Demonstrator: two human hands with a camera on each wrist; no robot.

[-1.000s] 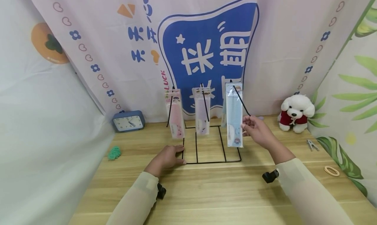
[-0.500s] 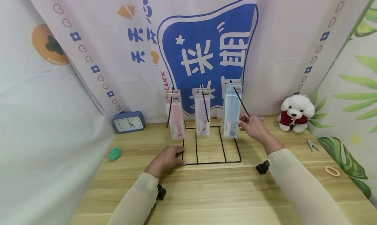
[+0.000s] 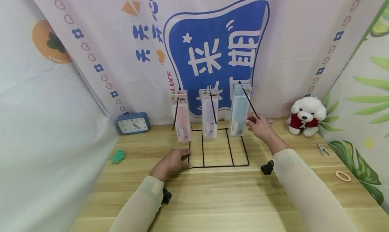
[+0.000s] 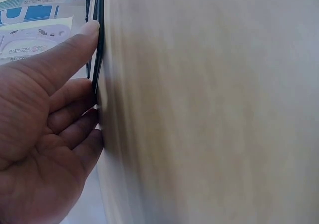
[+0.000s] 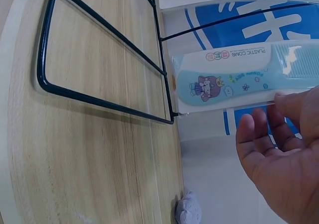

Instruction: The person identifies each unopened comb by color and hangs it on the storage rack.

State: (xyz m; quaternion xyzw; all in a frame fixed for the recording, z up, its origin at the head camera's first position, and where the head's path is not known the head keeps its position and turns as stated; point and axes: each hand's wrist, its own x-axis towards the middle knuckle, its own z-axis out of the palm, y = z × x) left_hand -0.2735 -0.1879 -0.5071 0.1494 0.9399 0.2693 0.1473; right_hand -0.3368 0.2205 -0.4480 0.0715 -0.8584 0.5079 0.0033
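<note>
A black wire rack stands on the wooden table with packaged combs hanging from its hooks: pink at left, purple in the middle, light blue at right. My right hand pinches the lower right edge of the front blue comb's package. In the right wrist view, the thumb lies at the edge of that packaged comb, its other fingers loosely bent below. My left hand presses on the rack's front left corner, thumb on the front wire and fingertips at the side wire.
A blue alarm clock and a green coiled band lie to the left. On the right are a white plush dog, a grey clip and a wooden ring. A printed curtain hangs behind the rack.
My right hand has moved the front blue comb back along its hook, toward the curtain, so that it hangs close against the one behind. The left hand has stayed on the rack's corner.
</note>
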